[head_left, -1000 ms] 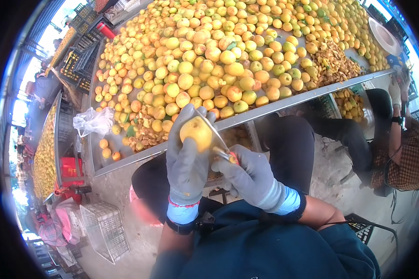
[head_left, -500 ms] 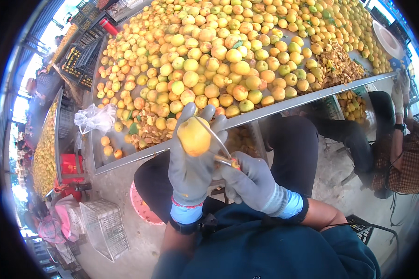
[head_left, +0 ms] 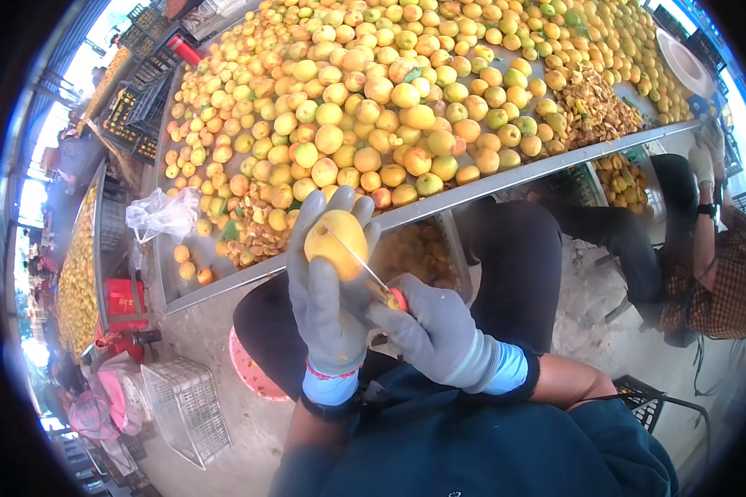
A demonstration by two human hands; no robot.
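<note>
My left hand (head_left: 327,302), in a grey glove, grips a yellow fruit (head_left: 335,243) held up in front of me. My right hand (head_left: 435,331), also gloved in grey, is closed on a knife (head_left: 371,276) with a red handle. The thin blade lies slanted across the fruit's right side. Both hands hover over my lap, just below the near metal rim of the table (head_left: 506,180).
A large metal table carries a heap of yellow-orange fruits (head_left: 389,91) and piles of peelings (head_left: 593,108). A clear plastic bag (head_left: 162,215) lies at its left end. Another person (head_left: 704,248) sits to the right. A wire basket (head_left: 186,406) and a pink basin (head_left: 253,373) stand on the floor.
The fruit has turned slightly in my left hand and the knife blade has shifted across it. Both hands stay in the same place.
</note>
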